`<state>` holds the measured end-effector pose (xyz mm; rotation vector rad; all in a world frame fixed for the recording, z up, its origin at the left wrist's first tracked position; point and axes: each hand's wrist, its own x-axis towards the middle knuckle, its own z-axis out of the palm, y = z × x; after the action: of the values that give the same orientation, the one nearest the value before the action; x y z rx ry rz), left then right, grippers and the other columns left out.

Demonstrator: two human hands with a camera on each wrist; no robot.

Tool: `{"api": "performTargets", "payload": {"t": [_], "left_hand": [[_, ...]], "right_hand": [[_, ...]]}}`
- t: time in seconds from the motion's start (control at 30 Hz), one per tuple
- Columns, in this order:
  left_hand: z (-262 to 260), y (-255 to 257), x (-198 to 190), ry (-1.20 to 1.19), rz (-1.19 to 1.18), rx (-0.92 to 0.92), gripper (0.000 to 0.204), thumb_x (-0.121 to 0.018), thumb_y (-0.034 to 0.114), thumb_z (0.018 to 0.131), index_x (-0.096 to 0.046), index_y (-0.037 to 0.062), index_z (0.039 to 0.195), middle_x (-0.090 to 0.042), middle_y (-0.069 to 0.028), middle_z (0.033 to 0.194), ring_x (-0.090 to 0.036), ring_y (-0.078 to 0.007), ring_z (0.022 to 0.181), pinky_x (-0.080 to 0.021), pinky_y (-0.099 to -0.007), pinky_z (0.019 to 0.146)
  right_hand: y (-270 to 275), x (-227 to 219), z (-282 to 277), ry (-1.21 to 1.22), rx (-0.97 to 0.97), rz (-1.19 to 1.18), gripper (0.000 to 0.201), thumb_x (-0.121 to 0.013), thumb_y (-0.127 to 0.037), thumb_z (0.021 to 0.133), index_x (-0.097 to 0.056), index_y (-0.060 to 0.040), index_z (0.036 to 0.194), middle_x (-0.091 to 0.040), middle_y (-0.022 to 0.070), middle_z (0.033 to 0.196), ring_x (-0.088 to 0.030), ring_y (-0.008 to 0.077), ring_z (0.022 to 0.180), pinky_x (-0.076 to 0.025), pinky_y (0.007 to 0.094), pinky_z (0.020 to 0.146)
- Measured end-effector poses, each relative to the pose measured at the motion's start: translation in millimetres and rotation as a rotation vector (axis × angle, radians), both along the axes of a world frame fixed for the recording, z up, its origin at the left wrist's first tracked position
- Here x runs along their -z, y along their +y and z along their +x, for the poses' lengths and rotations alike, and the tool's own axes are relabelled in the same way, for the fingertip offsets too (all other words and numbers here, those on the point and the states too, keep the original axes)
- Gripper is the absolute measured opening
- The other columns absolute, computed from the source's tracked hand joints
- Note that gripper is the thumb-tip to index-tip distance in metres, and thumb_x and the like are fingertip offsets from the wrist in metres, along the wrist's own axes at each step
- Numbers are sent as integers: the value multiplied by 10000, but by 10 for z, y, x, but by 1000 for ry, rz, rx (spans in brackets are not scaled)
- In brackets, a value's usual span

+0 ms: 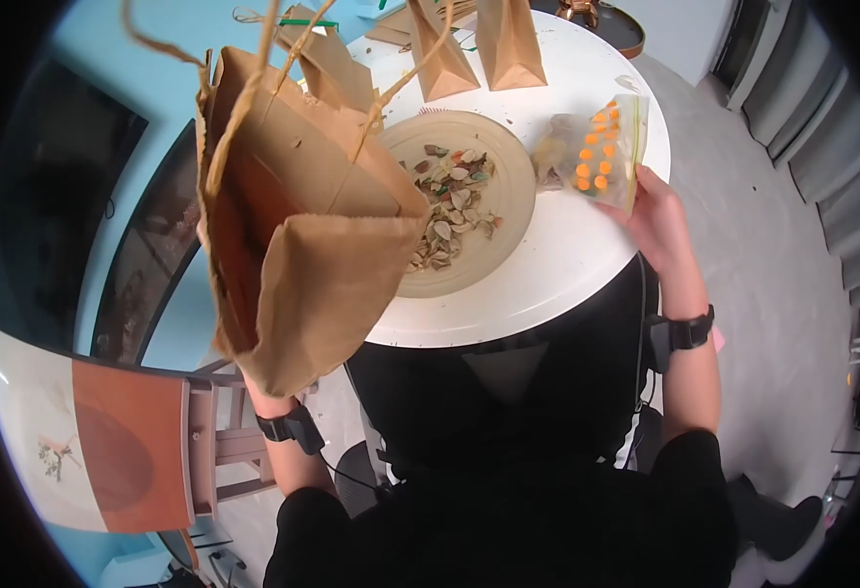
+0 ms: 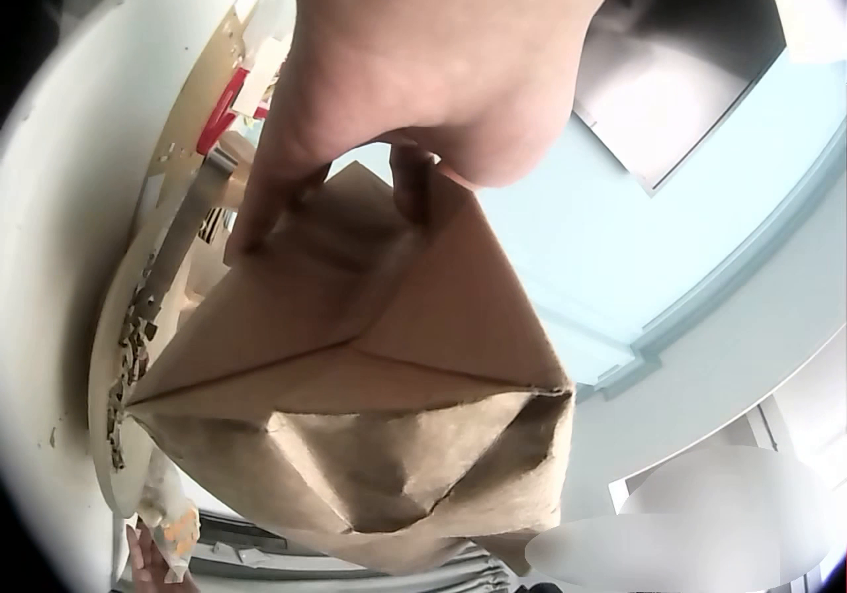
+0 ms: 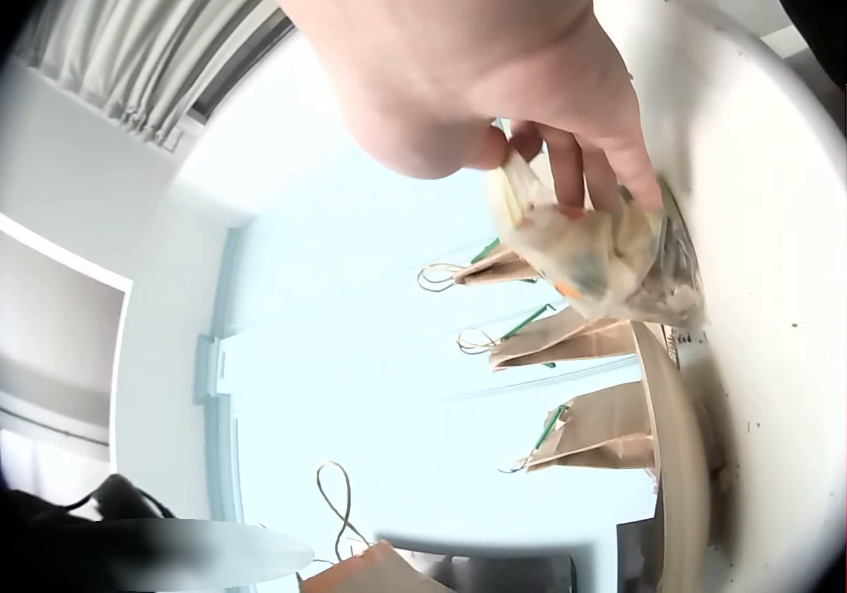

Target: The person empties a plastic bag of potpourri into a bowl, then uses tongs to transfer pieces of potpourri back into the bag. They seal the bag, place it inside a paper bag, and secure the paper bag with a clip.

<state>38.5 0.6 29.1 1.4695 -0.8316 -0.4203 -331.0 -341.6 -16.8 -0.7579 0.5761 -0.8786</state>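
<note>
A large brown paper bag with twisted handles is raised at the left of the head view, its mouth gaping toward the camera. My left hand grips it from the outside, fingers and thumb against the paper; in the head view the bag hides most of this hand. At the table's right side, my right hand pinches the edge of a clear zip bag printed with orange dots. Small contents show inside the zip bag in the right wrist view. Between the hands sits a round beige plate bearing dried petals.
Several smaller brown paper bags, including one paper bag, stand along the back of the round white table. Small crumbs lie scattered on the tabletop. A wooden stool is at the lower left, and grey curtains hang at the right.
</note>
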Motion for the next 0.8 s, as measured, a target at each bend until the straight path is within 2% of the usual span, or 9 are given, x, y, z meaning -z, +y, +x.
{"api": "performTargets", "payload": {"t": [0.03, 0.1, 0.13, 0.23, 0.33, 0.43, 0.5, 0.67, 0.8], "left_hand": [[-157, -14, -88, -441, 137, -90, 572, -616, 77, 879, -415, -68, 1395, -497, -197, 1384, -495, -285, 1250, -364, -358, 1064], [-112, 28, 23, -256, 67, -80, 577, -564, 276, 938, -431, -48, 1397, -494, -171, 1381, -494, -268, 1235, -363, -360, 1053], [-96, 29, 55, -166, 28, -72, 605, -538, 376, 968, -439, -38, 1398, -493, -158, 1380, -493, -260, 1227, -362, -361, 1047], [-107, -68, 88, 66, -21, -42, 432, -472, 208, 992, -479, -9, 1365, -551, -132, 1325, -550, -251, 1161, -420, -360, 1003], [-157, -190, 120, 511, -163, 49, 433, -440, 285, 1012, -499, 22, 1350, -578, -127, 1306, -590, -260, 1123, -473, -384, 970], [-370, -426, -38, 965, -242, 222, 453, -419, 363, 1026, -515, 54, 1344, -601, -109, 1285, -616, -256, 1097, -508, -392, 945], [-659, -504, -181, 928, -274, 313, 464, -413, 374, 1030, -496, 69, 1369, -588, -87, 1306, -587, -234, 1147, -486, -375, 963], [-583, -664, -60, 897, -260, 309, 546, -386, 446, 1027, -434, 65, 1415, -550, -105, 1349, -546, -246, 1203, -450, -381, 989], [-455, -674, -2, 834, -344, 516, 561, -394, 502, 1003, -477, 36, 1304, -395, -234, 1462, -448, -378, 1312, -417, -487, 1038]], "right_hand": [[43, -32, -58, 110, -29, -39, 422, -424, -225, 1012, -421, 42, 1339, -526, 183, 1318, -570, 259, 1153, -498, 418, 959], [117, -120, -162, 323, -83, -125, 418, -457, -213, 1001, -424, 18, 1348, -530, 161, 1325, -558, 245, 1172, -485, 394, 965], [153, -129, -157, 402, 137, -227, 414, -470, -210, 993, -433, 4, 1346, -544, 142, 1302, -554, 236, 1172, -474, 379, 969], [304, -231, -100, 523, 723, -596, 425, -535, -175, 950, -466, -33, 1344, -583, 74, 1218, -536, 199, 1160, -421, 330, 984], [719, -526, 58, 433, 576, -854, 473, -607, -193, 914, -483, -34, 1342, -618, 78, 1143, -574, 187, 1082, -429, 330, 964], [1197, -847, 341, 490, -117, -1202, 463, -727, -196, 835, -557, -21, 1228, -666, 71, 882, -640, 186, 778, -495, 288, 753], [1322, -933, 453, 465, -245, -1153, 339, -739, -181, 822, -622, -19, 1096, -657, 75, 766, -633, 199, 639, -497, 281, 634], [1223, -961, 540, 467, -64, -1295, 94, -674, -93, 864, -702, -18, 813, -627, 98, 619, -591, 229, 493, -457, 286, 489], [947, -1237, 230, 499, 212, -1100, 201, -597, -116, 953, -698, -2, 821, -594, 25, 535, -559, 88, 456, -411, 249, 444]]}}
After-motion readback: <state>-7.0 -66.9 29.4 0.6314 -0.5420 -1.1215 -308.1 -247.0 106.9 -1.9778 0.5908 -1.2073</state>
